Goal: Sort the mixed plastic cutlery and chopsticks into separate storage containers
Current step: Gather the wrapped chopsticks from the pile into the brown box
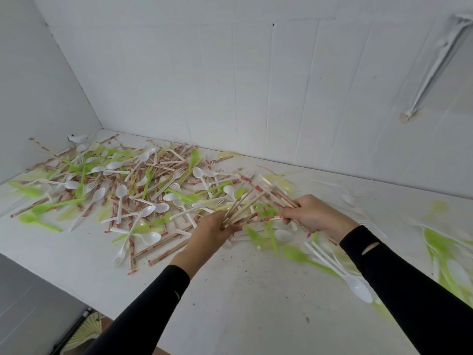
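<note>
Both hands pinch one fanned bundle of chopsticks (245,207) above the worktop (230,290): left hand (215,230) near end, right hand (313,215) far end

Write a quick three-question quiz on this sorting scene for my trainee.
1. True or false: the left hand and the right hand both grip chopsticks.
2. The white spoon beside the right sleeve lies: A on the table; B in a container; C in the left hand.
3. Fill in: the plastic cutlery in the pile is white or ____.
Key: 1 true; 2 A; 3 green.
</note>
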`<state>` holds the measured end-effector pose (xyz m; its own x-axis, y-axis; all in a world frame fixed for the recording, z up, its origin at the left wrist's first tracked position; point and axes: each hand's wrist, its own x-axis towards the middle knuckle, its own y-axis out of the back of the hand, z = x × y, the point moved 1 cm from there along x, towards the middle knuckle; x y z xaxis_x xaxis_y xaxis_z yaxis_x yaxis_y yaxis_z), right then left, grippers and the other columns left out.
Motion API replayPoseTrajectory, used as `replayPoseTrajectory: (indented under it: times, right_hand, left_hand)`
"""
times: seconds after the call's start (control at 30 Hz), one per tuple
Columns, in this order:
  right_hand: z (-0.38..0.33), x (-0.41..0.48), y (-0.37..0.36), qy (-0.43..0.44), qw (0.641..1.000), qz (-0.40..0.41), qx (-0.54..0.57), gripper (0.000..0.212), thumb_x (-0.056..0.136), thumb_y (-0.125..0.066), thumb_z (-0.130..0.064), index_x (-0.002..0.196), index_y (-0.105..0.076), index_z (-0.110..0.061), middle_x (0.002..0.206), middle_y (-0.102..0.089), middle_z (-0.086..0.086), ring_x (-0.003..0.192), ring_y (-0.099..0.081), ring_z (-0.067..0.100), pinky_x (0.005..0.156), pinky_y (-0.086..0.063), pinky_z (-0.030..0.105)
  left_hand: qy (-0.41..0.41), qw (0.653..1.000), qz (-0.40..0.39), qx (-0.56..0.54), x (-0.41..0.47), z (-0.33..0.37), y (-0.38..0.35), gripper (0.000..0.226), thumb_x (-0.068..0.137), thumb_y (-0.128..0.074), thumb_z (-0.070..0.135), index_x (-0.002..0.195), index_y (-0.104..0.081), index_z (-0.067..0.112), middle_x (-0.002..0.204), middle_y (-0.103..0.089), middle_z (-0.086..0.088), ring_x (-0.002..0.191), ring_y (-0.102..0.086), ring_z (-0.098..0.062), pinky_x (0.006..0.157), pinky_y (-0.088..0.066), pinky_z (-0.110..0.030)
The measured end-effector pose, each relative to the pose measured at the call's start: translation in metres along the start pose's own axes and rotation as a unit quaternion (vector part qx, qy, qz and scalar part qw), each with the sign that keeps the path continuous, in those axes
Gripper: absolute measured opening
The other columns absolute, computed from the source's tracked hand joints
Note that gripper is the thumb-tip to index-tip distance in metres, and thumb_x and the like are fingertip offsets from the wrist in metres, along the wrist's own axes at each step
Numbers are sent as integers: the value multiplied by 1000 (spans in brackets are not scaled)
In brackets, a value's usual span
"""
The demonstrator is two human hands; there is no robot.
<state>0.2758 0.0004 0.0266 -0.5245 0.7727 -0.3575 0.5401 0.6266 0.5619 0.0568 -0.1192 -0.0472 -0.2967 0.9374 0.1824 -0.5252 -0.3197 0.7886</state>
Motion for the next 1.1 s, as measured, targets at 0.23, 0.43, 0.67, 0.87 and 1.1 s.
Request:
replayPoseTrajectory:
  times: [0.23,0.43,0.67,0.87,1.1]
  right_hand:
    - [21,2,10,-16,995,22,95,19,90,-66,-21,81,-71,-6,42,-49,-12,40,-25,10,40,-21,19]
    - [18,0,5,2,996,-43,78,25,89,-68,-28,71,-70,-11,43,-36,-9,40,-22,11,43,-20,22]
    - [6,5,-13,26,965,-139,220,23,99,-53,-24,99,-70,-7,84,-66,8,43,-25,9,39,-22,20]
    - [19,34,-1,-25,988,6,150,29,105,-41,-33,103,-60,-12,90,-73,-1,61,-50,13,55,-38,25]
    - [10,85,-26,-10,997,57,44,26,98,-38,-11,124,-40,-15,97,-63,8,85,-63,25,74,-57,42]
  left_hand:
    - [-97,990,-98,-9,-19,-9,2,63,73,-58,72,88,-72,12,81,-54,13,67,-49,7,61,-36,-8]
    - [-32,995,37,-82,-17,-5,-3,52,73,-64,69,102,-73,27,91,-66,12,78,-57,-3,62,-43,-20]
    - [-136,986,86,46,-2,22,-15,43,86,-54,58,84,-70,19,68,-57,10,69,-56,-15,51,-42,-26]
    - [-80,988,109,68,5,-1,-4,15,85,-68,7,99,-71,11,73,-53,1,64,-48,-17,54,-47,-34]
    - [24,997,74,19,17,-18,10,7,98,-53,13,102,-55,8,69,-56,-1,58,-53,-22,52,-39,-33]
